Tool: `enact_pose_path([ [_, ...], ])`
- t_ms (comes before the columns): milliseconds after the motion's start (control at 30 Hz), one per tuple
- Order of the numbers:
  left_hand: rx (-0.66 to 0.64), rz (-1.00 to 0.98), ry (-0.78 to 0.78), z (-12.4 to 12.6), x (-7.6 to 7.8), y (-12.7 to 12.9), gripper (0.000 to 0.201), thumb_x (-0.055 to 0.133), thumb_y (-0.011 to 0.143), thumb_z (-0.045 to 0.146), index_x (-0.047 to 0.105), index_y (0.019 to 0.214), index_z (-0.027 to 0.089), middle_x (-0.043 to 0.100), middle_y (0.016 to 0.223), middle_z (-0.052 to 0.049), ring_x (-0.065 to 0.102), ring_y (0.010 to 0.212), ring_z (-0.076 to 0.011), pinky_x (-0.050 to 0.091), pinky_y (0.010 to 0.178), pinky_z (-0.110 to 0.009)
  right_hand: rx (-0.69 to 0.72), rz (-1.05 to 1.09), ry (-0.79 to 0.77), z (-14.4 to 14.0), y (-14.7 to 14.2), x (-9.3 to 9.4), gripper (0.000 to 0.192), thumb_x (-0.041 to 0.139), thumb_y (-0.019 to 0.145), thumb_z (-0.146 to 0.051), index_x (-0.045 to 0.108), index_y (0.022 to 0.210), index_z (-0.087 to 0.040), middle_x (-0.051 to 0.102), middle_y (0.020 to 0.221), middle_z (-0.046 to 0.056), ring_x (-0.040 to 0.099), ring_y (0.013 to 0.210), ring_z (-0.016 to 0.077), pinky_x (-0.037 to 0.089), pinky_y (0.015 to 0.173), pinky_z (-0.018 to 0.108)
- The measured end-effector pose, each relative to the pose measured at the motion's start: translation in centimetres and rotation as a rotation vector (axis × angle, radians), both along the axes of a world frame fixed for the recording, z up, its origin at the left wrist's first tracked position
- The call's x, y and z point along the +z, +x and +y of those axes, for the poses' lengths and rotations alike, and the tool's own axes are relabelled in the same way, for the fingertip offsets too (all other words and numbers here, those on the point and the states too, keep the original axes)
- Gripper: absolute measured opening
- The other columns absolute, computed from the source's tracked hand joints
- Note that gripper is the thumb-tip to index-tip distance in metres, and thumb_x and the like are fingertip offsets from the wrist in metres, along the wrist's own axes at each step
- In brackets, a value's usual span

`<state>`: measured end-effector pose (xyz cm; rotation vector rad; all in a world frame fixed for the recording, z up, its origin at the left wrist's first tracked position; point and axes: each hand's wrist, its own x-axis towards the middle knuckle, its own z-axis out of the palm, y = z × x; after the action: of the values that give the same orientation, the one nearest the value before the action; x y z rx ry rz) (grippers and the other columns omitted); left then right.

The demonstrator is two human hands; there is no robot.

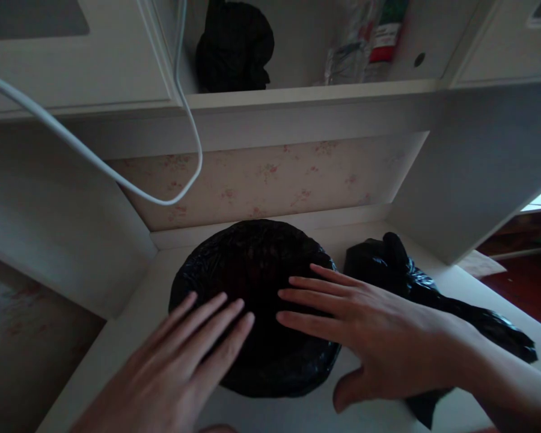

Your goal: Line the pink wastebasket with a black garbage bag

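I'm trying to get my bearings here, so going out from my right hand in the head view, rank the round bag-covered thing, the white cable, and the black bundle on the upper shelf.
1. Round bag-covered thing: under the right hand.
2. White cable: hanging, upper left.
3. Black bundle: upper shelf, farthest.

Round bin (252,264) lined with thin black plastic film, glossy and finely wrinkled. Loose black bag (433,288) beside it: the same crinkled, shiny plastic. Surface (162,282) and shelf (306,93): smooth, matt white board. Back wall (270,180): matt paper with a faint floral print. Cable (90,156): smooth white plastic sheath. Floor (527,288): polished reddish wood.
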<state>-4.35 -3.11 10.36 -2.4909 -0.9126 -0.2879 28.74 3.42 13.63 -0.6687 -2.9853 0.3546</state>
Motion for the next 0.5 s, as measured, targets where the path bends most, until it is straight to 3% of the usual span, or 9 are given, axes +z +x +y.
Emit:
enact_pose_path([
  [67, -0.069, -0.069, -0.001, -0.5, -0.1, 3.2, 0.081, 0.056, 0.093, 0.073, 0.055, 0.150, 0.016, 0.068, 0.145, -0.008, 0.068, 0.125, -0.0262, 0.056, 0.105, -0.036, 0.019, -0.013, 0.014, 0.3, -0.5, -0.7, 0.101, 0.079, 0.084, -0.061, 0.031, 0.166, -0.026, 0.035, 0.170, 0.012, 0.032, 0.158, 0.0350, 0.018, 0.131, 0.059],
  [133, 0.005, -0.167, -0.047, -0.5, -0.6, 6.2, 0.076, 0.055, 0.095, 0.071, 0.061, 0.142, 0.012, 0.075, 0.134, -0.012, 0.074, 0.115, -0.0264, 0.061, 0.099, -0.036, 0.013, -0.026, 0.048, 0.8, -1.0, -1.5, 0.095, 0.077, 0.088, -0.056, 0.034, 0.165, -0.020, 0.040, 0.167, 0.014, 0.035, 0.156, 0.0341, 0.017, 0.131, 0.057],
  [200, 0.117, -0.209, -0.159, -0.1, -1.3, 8.0, 0.070, 0.068, 0.093, 0.059, 0.062, 0.141, 0.010, 0.075, 0.132, -0.015, 0.077, 0.110, -0.0287, 0.065, 0.091, -0.038, -0.008, -0.045, 0.088, 1.3, -1.4, -2.0, 0.089, 0.077, 0.088, -0.048, 0.040, 0.161, -0.014, 0.048, 0.162, 0.016, 0.043, 0.151, 0.0350, 0.022, 0.130, 0.057],
  [267, 0.208, -0.176, -0.324, 0.3, -1.6, 8.6, 0.070, 0.081, 0.086, 0.037, 0.057, 0.147, 0.012, 0.073, 0.135, -0.015, 0.078, 0.105, -0.0302, 0.068, 0.080, -0.039, -0.009, -0.054, 0.110, 1.8, -1.7, -2.3, 0.077, 0.076, 0.089, -0.038, 0.047, 0.157, -0.014, 0.061, 0.151, 0.016, 0.058, 0.139, 0.0330, 0.033, 0.124, 0.054],
  [367, 0.294, -0.052, -0.543, 0.8, -1.2, 8.0, 0.074, 0.071, 0.082, 0.008, 0.054, 0.152, 0.023, 0.080, 0.121, -0.010, 0.081, 0.089, -0.0305, 0.067, 0.068, -0.040, 0.003, -0.069, 0.130, 2.2, -2.0, -2.4, 0.048, 0.067, 0.092, -0.021, 0.065, 0.140, -0.018, 0.079, 0.119, 0.012, 0.074, 0.110, 0.0257, 0.050, 0.105, 0.043],
  [500, 0.280, -0.057, -0.636, 0.9, -0.4, 6.8, 0.064, 0.054, 0.076, -0.006, 0.073, 0.125, 0.030, 0.083, 0.093, -0.002, 0.080, 0.075, -0.0298, 0.063, 0.060, -0.038, -0.010, -0.223, 0.155, 1.9, -2.6, -2.3, 0.016, 0.063, 0.091, -0.017, 0.078, 0.097, -0.018, 0.081, 0.084, 0.009, 0.076, 0.082, 0.0248, 0.052, 0.078, 0.037],
])
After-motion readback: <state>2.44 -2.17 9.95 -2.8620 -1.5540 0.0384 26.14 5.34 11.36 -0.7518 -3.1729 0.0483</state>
